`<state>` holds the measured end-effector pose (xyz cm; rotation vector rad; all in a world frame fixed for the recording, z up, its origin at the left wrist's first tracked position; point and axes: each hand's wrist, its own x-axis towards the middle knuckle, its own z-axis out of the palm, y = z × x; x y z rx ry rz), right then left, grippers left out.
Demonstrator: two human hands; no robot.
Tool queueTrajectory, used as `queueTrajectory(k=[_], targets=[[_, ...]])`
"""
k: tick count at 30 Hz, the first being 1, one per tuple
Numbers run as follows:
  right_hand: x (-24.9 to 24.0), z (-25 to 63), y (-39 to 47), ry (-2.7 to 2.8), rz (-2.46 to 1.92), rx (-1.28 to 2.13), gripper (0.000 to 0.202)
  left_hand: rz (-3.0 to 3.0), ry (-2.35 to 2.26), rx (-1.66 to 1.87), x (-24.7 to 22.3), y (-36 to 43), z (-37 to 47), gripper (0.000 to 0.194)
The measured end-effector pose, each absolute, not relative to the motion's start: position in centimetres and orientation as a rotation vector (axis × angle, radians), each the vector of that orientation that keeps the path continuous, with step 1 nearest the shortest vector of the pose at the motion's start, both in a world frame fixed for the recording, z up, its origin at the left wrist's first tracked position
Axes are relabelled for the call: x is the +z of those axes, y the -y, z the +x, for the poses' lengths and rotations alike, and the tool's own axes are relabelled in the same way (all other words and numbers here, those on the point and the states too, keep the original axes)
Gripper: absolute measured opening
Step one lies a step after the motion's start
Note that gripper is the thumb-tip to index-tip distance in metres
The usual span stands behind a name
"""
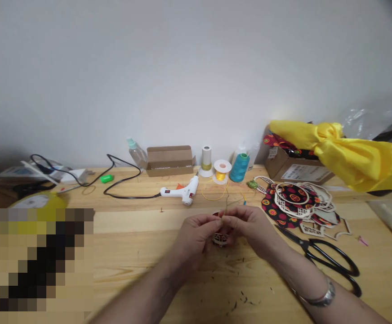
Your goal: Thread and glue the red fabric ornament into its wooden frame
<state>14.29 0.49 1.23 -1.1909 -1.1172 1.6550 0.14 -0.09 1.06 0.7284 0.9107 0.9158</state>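
My left hand [199, 230] and my right hand [245, 220] meet at the middle of the wooden table. The thumb and fingers of each are pinched together at a thin olive cord [227, 198] that rises between them. Just below the fingertips is a small round ornament [220, 239] with a pale cut-out lattice over dark red; my hands partly cover it. My right wrist carries a silver bracelet. A white glue gun [182, 192] lies behind my left hand, and a spool of yellow cord [221, 172] stands behind both hands.
Black scissors [331, 261] lie right of my right forearm. Behind them are lattice frames and patterned fabric [273, 204]. Along the wall stand an open cardboard box [171, 164], a white spool [206, 157] and teal thread [239, 168]. Yellow cloth [354, 155] overhangs the right-hand box.
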Motion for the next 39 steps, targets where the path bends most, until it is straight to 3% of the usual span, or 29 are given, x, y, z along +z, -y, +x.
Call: queueTrajectory(k=[10,39], targets=[[1.3,14.3,-0.5,1.362,-1.341,1.247,0.015,0.713,-0.987,0.843,0.9,0.1,0.2,0.015],[0.5,14.7,-0.4,1.66,-1.4,0.876,0.011,0.762,-0.963,0.828,0.5,0.1,-0.3,0.017]])
